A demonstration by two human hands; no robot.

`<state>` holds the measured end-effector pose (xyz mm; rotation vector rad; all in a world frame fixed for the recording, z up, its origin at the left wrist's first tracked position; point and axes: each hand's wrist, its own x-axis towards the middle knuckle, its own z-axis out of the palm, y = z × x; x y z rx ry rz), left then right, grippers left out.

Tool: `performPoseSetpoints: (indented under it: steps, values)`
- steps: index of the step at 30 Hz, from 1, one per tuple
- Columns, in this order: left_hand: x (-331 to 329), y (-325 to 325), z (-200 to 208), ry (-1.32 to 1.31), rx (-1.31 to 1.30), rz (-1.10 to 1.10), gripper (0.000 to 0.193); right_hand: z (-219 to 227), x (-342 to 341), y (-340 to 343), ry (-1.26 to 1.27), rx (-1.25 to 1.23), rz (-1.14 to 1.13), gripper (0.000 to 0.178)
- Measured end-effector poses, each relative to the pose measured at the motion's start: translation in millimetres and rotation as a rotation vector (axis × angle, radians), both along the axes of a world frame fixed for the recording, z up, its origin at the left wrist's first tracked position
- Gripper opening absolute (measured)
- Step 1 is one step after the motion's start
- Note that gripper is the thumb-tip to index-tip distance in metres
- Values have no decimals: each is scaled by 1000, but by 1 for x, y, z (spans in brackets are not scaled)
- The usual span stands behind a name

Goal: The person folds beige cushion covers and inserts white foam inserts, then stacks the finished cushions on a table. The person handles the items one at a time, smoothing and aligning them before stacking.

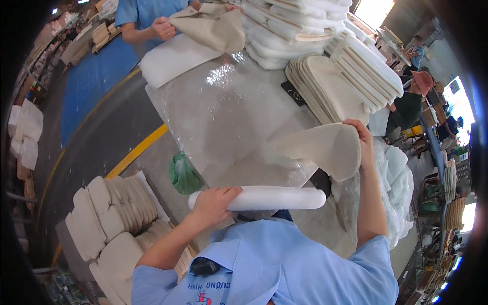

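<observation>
- Left hand [212,199]: fingers curled down over the left end of a white foam roll [264,198], gripping it; the roll lies level, across the near edge of the table [239,122].
- Right hand [362,138]: raised at the right, closed on the far edge of a beige cover [325,147]; the cover hangs bent over, its open side facing left.
- Cover sits just beyond and to the right of the roll; whether the two touch, cannot tell.
- Table top is wrapped in shiny clear film.
- Far side: a co-worker [147,15] in blue holds another beige cover [211,28] with both hands over a white foam pad [175,58].
- Far right: stacked covers [325,91] on the table, white pads piled behind them.
- Near left, on the floor: rows of filled cushions [114,213]; a green bag [184,175] by the table edge.
</observation>
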<state>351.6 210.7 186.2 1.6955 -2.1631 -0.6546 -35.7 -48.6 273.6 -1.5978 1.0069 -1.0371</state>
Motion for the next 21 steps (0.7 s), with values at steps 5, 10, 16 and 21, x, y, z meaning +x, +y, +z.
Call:
performPoseSetpoints:
  steps: [5, 10, 16, 21]
  values:
    - [7, -19, 5, -14, 58, -13, 54, 43, 45, -12, -132, -3, 137, 20]
    - [-1, -6, 10, -67, 56, -31, 61, 84, 49, 2, -434, 5, 124, 15]
    - [-8, 5, 3, -36, -11, -18, 61, -17, -5, -42, 55, 280, 119, 25]
    - [-9, 4, 1, 29, -21, -10, 60, -120, -38, -41, 239, 505, -194, 32]
